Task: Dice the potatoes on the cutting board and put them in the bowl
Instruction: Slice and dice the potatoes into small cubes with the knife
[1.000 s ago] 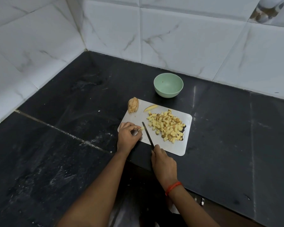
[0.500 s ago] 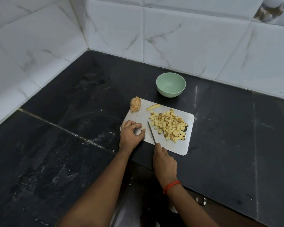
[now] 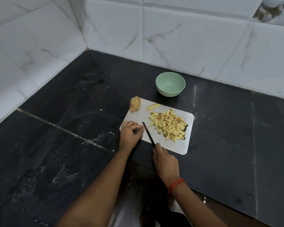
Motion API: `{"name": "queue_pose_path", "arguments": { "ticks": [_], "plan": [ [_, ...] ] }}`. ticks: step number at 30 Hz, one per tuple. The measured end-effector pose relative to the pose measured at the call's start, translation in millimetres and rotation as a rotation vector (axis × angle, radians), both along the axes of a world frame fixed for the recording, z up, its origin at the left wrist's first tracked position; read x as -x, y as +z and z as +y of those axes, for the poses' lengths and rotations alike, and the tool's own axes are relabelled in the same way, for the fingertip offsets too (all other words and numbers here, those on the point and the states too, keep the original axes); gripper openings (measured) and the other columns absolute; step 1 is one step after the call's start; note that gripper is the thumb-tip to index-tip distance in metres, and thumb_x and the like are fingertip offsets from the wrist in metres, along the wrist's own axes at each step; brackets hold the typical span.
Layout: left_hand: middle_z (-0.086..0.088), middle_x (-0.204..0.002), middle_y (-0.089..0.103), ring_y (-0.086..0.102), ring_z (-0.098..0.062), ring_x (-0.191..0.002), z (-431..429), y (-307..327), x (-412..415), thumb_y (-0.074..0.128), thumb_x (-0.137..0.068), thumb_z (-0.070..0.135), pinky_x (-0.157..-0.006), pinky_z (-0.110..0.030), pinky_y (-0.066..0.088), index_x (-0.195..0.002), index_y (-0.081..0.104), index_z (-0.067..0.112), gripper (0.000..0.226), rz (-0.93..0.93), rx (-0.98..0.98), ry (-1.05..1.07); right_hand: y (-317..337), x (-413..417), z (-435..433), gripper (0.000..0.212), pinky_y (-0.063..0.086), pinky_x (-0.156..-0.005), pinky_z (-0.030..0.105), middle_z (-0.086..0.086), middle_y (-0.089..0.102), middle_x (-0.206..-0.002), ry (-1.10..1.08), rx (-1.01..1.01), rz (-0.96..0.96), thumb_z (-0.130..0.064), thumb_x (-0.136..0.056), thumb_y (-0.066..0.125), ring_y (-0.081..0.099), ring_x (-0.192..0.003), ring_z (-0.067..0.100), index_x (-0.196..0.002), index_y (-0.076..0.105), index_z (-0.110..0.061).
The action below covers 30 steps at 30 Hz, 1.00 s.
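Diced potato pile [image 3: 168, 126] sits on the 3 o'clock half of the cutting board [image 3: 175, 147], none of it in the bowl [image 3: 170, 93], which stands apart off the board's 12 o'clock edge. An uncut potato chunk [image 3: 135, 104] is at the board's 11 o'clock corner, with a loose slice [image 3: 152, 106] just beside it toward 3. Change: a second ago I saw a small yellow bit pinched at the left fingertips against the blade; now that bit is not visible and the knife [image 3: 148, 132] has swung slightly, its tip near those fingertips, between hand and pile. Left hand [image 3: 130, 134] rests at the board's 8 o'clock corner, fingers curled, thumb to forefinger (I cannot tell if anything is in the pinch). Right hand [image 3: 165, 159] is wrapped around the knife handle at 6 o'clock. My read: that strip is finished, so the chunk and slice are next and the transfer to the bowl has not started. Dark counter [image 3: 72, 145] lies all around.
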State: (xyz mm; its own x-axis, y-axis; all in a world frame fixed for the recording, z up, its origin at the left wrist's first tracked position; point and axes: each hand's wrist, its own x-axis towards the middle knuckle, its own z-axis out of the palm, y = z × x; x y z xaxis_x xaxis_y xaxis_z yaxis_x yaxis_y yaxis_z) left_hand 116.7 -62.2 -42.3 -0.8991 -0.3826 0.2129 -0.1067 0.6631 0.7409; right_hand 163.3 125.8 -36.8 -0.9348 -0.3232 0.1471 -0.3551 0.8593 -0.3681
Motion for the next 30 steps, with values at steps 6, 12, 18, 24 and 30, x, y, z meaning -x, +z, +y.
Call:
{"name": "queue_pose_path", "arguments": {
  "ticks": [6,12,18,24,30],
  "plan": [
    [0.011,-0.086,0.065,0.055,-0.015,-0.094,-1.4,-2.1,0.5,0.08,-0.086,0.022,-0.083,-0.014,0.042,-0.088,0.08,0.014,0.008,0.008,-0.008,-0.006,9.9,-0.8,-4.2,0.01,0.047,-0.055,0.038,-0.001,0.063,-0.095,0.036,-0.091,-0.137,-0.028,-0.105,0.04,0.066,-0.072,0.036,-0.109,0.044,-0.019],
    [0.008,-0.087,0.064,0.054,-0.015,-0.096,0.1,-1.5,1.3,0.08,-0.086,0.024,-0.085,-0.023,0.046,-0.091,0.08,0.015,0.01,0.015,-0.023,0.004,8.6,-14.9,4.4,0.008,0.05,-0.046,0.039,-0.001,0.06,-0.084,-0.035,-0.012,-0.109,-0.028,-0.102,0.047,0.063,-0.059,0.033,-0.1,0.044,-0.021],
    [0.004,-0.092,0.064,0.051,-0.016,-0.101,1.3,-0.5,3.2,0.079,-0.086,0.027,-0.088,-0.002,0.031,-0.097,0.08,0.014,0.017,-0.035,0.012,-0.005,18.0,14.2,13.6,0.015,0.038,-0.037,0.029,-0.003,0.057,-0.072,-0.032,0.183,0.095,-0.031,-0.102,0.05,0.055,-0.046,0.022,-0.093,0.049,-0.019],
    [0.004,-0.095,0.064,0.047,-0.016,-0.103,9.6,6.4,22.8,0.08,-0.085,0.03,-0.087,-0.021,0.043,-0.098,0.079,0.014,0.02,-0.088,0.036,-0.044,15.6,42.4,30.6,0.012,0.043,-0.044,0.034,-0.006,0.057,-0.064,-0.183,0.474,0.092,-0.026,-0.099,0.06,0.055,-0.052,0.013,-0.091,0.052,-0.021],
    [0.006,-0.11,0.059,0.06,-0.009,-0.098,18.7,14.2,46.2,0.065,-0.093,0.0,-0.093,-0.023,0.052,-0.119,0.072,0.013,0.03,-0.076,-0.083,-0.05,11.9,50.6,36.2,0.012,0.043,-0.046,0.041,-0.002,0.054,-0.063,-0.239,0.706,-0.045,-0.026,-0.1,0.057,0.05,-0.052,0.016,-0.091,0.05,-0.023]
  ]
}}
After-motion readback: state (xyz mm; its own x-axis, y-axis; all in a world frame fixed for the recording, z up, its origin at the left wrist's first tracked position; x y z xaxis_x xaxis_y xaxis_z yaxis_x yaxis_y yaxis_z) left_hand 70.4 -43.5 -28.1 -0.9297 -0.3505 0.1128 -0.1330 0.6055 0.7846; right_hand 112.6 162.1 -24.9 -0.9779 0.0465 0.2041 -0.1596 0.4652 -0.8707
